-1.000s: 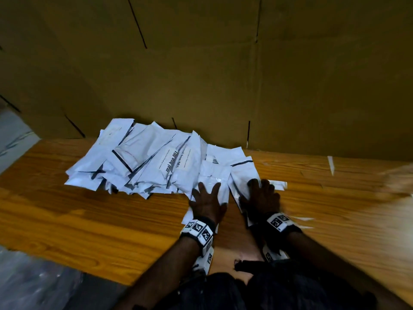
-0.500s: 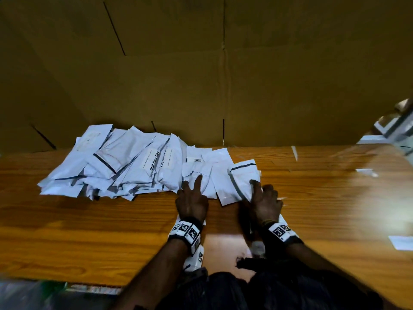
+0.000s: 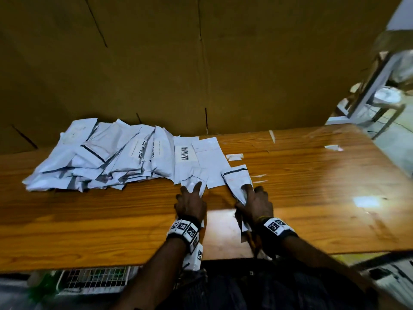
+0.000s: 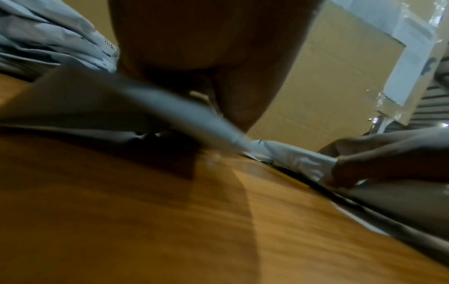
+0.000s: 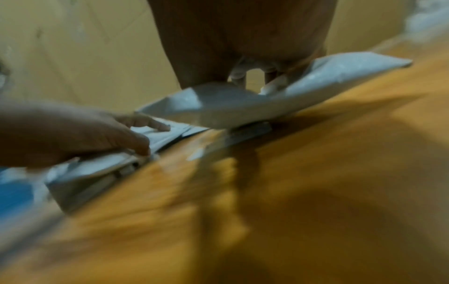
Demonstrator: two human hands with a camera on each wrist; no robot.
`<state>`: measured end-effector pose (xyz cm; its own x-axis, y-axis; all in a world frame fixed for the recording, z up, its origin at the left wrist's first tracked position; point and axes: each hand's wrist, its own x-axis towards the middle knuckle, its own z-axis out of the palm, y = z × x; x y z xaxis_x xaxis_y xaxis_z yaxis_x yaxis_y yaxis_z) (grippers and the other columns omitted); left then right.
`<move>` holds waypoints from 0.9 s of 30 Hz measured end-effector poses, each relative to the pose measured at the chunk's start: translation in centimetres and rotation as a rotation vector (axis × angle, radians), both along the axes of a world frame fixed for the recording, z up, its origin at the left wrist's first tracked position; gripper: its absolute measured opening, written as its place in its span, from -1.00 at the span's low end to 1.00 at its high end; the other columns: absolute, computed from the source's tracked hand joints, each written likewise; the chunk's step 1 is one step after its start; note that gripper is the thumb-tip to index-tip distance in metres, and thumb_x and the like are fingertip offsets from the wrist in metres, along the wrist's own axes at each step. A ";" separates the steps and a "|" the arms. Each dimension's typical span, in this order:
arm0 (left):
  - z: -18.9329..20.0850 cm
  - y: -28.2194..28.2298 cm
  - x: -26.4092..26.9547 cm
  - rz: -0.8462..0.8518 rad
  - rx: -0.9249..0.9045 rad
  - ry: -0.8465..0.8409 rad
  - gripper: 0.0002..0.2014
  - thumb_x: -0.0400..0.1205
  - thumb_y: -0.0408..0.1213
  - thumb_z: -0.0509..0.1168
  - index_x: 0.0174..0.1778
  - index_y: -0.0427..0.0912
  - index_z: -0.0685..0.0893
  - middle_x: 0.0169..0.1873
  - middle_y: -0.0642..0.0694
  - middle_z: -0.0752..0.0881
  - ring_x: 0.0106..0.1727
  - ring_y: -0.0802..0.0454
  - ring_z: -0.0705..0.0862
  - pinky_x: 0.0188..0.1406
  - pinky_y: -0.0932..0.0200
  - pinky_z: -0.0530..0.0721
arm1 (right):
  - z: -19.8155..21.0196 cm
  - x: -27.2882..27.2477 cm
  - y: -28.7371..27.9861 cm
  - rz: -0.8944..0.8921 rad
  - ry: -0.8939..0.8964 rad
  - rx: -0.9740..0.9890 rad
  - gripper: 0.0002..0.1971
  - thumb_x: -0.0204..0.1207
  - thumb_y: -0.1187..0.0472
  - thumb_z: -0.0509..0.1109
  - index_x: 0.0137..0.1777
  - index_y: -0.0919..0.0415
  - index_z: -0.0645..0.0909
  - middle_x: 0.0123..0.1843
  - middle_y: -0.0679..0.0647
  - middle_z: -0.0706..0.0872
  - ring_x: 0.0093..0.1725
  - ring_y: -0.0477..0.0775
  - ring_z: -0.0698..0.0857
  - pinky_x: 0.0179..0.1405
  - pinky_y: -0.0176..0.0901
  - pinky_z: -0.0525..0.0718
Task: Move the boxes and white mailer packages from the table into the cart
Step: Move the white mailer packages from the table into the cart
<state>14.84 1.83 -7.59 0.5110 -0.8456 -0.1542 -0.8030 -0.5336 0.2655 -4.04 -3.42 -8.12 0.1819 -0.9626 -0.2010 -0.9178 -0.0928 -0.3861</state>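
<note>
The pile of white mailers [image 3: 107, 157] filled the far left of the table [image 3: 89, 220] — the near strip and the right half lay open. A cardboard wall [image 3: 201, 63] closed the far side, just behind the pile.

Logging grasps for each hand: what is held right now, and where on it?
Right hand grips a white mailer at its near end. Left hand pinches another mailer's near edge.

Looks like a parcel packing or sorting room: a heap of white mailer packages [image 3: 107, 157] with printed labels on a wooden table [image 3: 312, 175], flattened cardboard sheets [image 3: 201, 63] lining the wall behind.
</note>
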 end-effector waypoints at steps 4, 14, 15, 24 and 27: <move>0.5 0.7 -1.3 0.045 -0.212 0.128 -0.34 0.57 -0.15 0.31 0.60 0.25 0.29 0.45 -0.23 0.36 0.31 -0.31 0.48 0.20 -0.12 0.57 | 0.5 -1.4 1.8 -0.102 -0.169 -0.041 -0.38 0.39 -0.11 0.42 0.45 -0.05 0.36 0.24 0.21 0.43 0.28 0.34 0.46 0.04 0.09 0.64; 0.9 -0.7 -13.3 -0.276 -0.441 0.385 -0.33 0.51 -0.26 0.38 0.58 0.09 0.40 0.37 -0.28 0.48 0.40 -0.28 0.47 0.36 -0.07 0.52 | 2.9 -10.8 4.8 -0.346 -0.242 -0.153 -0.39 0.42 -0.08 0.39 0.48 -0.09 0.36 0.30 0.19 0.42 0.32 0.33 0.46 0.15 0.14 0.59; 0.9 -0.9 -14.7 -0.318 -0.451 0.404 -0.33 0.51 -0.27 0.39 0.58 0.06 0.42 0.34 -0.28 0.50 0.38 -0.27 0.48 0.33 -0.05 0.52 | 3.0 -12.0 5.1 -0.373 -0.241 -0.155 -0.39 0.43 -0.08 0.40 0.48 -0.09 0.35 0.31 0.19 0.42 0.32 0.33 0.46 0.15 0.13 0.59; 0.2 -1.1 -28.1 -0.615 -0.325 0.509 -0.35 0.59 -0.25 0.31 0.61 0.17 0.33 0.43 -0.16 0.38 0.46 -0.21 0.45 0.25 -0.07 0.60 | 2.7 -25.1 7.9 -0.599 -0.241 -0.232 -0.39 0.47 -0.20 0.35 0.51 -0.12 0.35 0.30 0.16 0.44 0.30 0.30 0.50 0.16 0.09 0.60; 0.0 -0.3 -35.2 -0.733 -0.267 0.538 -0.37 0.61 -0.25 0.29 0.61 0.18 0.31 0.44 -0.15 0.37 0.44 -0.19 0.47 0.22 -0.08 0.61 | 2.5 -32.3 9.9 -0.703 -0.237 -0.250 -0.37 0.46 -0.23 0.32 0.52 -0.11 0.34 0.29 0.19 0.46 0.28 0.31 0.52 0.16 0.10 0.60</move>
<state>-20.41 1.48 -7.56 -0.2445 -0.9692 0.0304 -0.6484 0.1867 0.7381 -36.39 6.47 -5.64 -0.4767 -0.8791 0.0053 -0.6890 0.3699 -0.6232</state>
